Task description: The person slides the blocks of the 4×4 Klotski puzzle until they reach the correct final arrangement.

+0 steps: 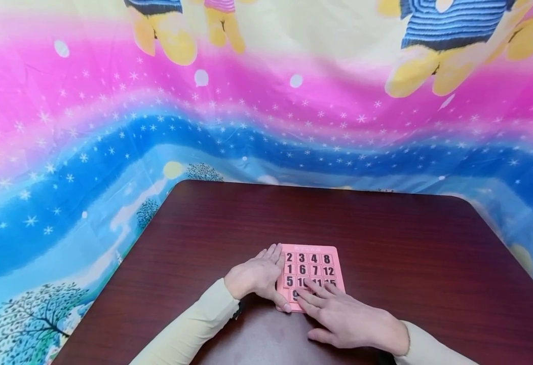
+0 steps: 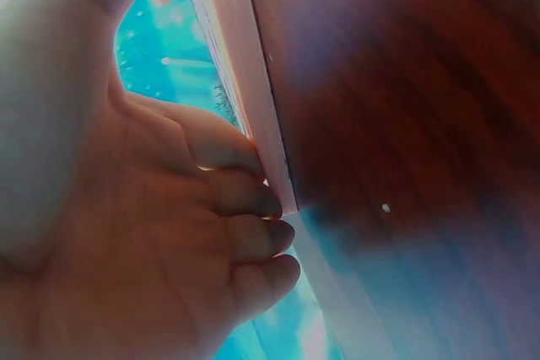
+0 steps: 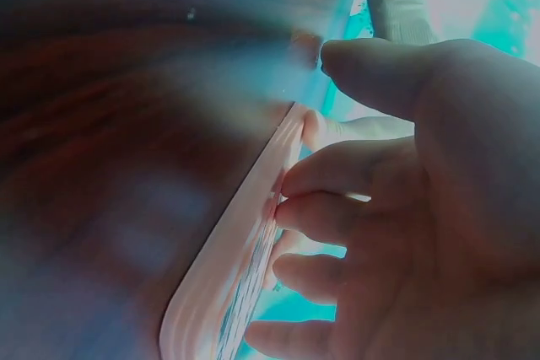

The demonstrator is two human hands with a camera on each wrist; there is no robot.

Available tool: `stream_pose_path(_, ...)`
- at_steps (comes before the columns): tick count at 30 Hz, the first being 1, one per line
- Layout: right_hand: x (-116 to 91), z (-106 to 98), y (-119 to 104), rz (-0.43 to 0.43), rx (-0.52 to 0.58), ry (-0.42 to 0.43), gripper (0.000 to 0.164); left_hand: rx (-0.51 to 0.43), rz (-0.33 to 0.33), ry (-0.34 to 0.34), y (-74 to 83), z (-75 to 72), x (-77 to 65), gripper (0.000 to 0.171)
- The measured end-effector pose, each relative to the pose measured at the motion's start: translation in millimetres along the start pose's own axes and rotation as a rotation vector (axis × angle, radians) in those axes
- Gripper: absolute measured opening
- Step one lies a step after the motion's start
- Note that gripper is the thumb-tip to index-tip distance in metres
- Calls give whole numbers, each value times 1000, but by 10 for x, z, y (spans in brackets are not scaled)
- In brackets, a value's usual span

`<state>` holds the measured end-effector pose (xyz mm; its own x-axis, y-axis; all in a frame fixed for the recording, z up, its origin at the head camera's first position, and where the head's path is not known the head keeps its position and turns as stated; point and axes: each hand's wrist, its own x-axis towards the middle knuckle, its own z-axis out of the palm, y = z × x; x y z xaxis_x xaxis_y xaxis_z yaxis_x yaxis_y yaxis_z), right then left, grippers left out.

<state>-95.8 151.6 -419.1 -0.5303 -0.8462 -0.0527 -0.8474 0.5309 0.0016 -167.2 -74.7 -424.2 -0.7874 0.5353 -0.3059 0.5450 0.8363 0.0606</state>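
Observation:
A pink number slide puzzle [image 1: 309, 263] lies flat near the front of the table, its square tiles bearing black numbers. Along its left edge my left hand [image 1: 259, 276] rests with fingers stretched toward the far corner and the thumb at the near left corner. In the left wrist view, those fingertips [image 2: 274, 238] touch the puzzle's side. My right hand [image 1: 355, 319] reaches over the near right part, fingers spread and fairly straight on or just above the lower tiles. Its fingers cover part of the third and bottom rows. The right thumb [image 3: 371, 69] stays off the puzzle.
The dark reddish-brown table [image 1: 398, 243] has rounded far corners and a glossy patch near the front. Behind and beside it hangs a colourful printed cloth [image 1: 266, 116] with snowflakes, trees and cartoon figures.

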Motion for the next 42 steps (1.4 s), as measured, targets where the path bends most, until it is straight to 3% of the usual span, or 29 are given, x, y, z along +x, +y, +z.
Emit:
stream_pose_path(9, 91, 0, -32, -11, -12, 7, 58, -10, -14, -9, 3, -3, 13, 130)
stream_pose_path(22, -240, -88, 65, 161, 63, -34, 60, -3, -12, -7, -1, -18, -10, 131)
stream_pose_path(30, -313, 25, 86, 113, -7, 9, 58, -8, -14, -14, 7, -14, -12, 132)
stream_pose_path(42, -195, 22, 19, 81, -17, 23, 57, 17, -7, -11, 8, -10, 7, 130)
